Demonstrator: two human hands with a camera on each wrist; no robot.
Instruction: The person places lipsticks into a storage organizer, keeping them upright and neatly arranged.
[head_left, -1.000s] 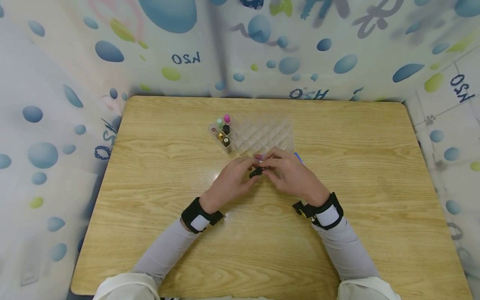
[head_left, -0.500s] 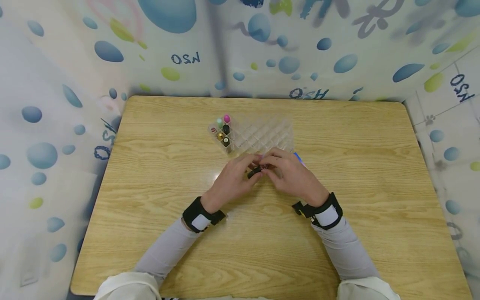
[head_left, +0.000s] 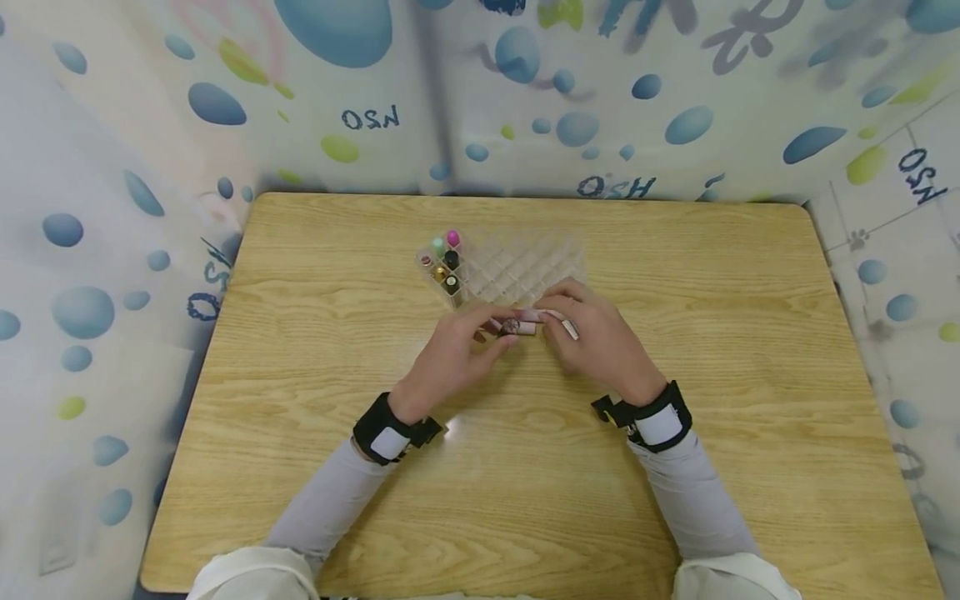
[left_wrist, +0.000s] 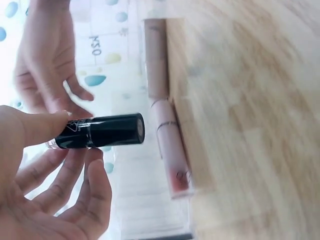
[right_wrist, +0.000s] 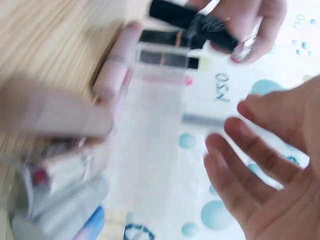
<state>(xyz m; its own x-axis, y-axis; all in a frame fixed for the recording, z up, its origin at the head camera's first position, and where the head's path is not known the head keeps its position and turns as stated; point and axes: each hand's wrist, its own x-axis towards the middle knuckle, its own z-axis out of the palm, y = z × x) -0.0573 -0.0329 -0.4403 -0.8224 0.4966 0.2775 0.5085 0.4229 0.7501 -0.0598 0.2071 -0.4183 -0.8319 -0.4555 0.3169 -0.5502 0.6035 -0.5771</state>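
My left hand (head_left: 453, 354) pinches a shiny black lipstick tube (left_wrist: 102, 131) between thumb and fingers, its black end pointing away from the palm. The tube's clear end, with small lettering beside it, lies at the fingertips. My right hand (head_left: 596, 342) is beside it with fingers apart and nothing between them, as the right wrist view (right_wrist: 270, 180) shows. Under the hands, pale pink lip gloss tubes (left_wrist: 172, 150) lie in a row on the table along the front of a clear divided organizer (head_left: 517, 267). Another pinkish tube (right_wrist: 55, 110) is blurred near the right hand.
Several bottles and tubes, among them a magenta-topped one (head_left: 453, 238) and a mint-topped one (head_left: 438, 246), stand in the organizer's left cells. Silvery tubes (right_wrist: 65, 205) and a blue item (right_wrist: 92, 225) lie toward the right. The wooden table (head_left: 712, 292) reaches a patterned curtain behind.
Both hands were together on the black lipstick tube. The right hand has let go and shifted right and slightly away; the left has drawn a little left, keeping the tube.
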